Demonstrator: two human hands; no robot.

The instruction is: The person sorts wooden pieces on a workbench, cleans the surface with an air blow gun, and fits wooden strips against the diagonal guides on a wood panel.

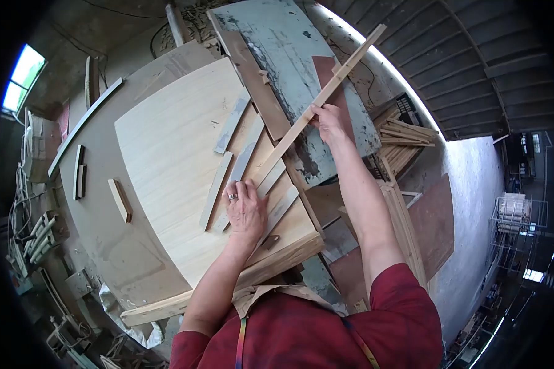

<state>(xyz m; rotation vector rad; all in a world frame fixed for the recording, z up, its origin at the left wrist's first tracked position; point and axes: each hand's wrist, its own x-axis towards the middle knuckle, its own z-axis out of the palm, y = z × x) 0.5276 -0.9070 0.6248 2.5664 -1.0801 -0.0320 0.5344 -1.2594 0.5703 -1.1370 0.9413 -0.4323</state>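
Observation:
A long thin wooden strip (300, 125) runs diagonally from the plywood sheet (160, 135) up over the pale blue worn board (301, 49). My right hand (330, 122) is closed around this strip near its middle. On the plywood, my left hand (246, 208), with a ring on one finger, rests over the lower ends of several short wood pieces, near the strip's lower end. Its fingers are bent, and what they grip, if anything, is hidden. Near it lie a grey-faced piece (247, 149), a narrow piece (216, 192) and another grey-faced piece (232, 127).
Left of the plywood, a brown board (98, 246) bears a short wooden block (119, 200) and a long curved-looking strip (85, 126). A stack of sticks (406, 136) lies beyond my right arm. A thick wooden beam (283, 259) edges the plywood near my body.

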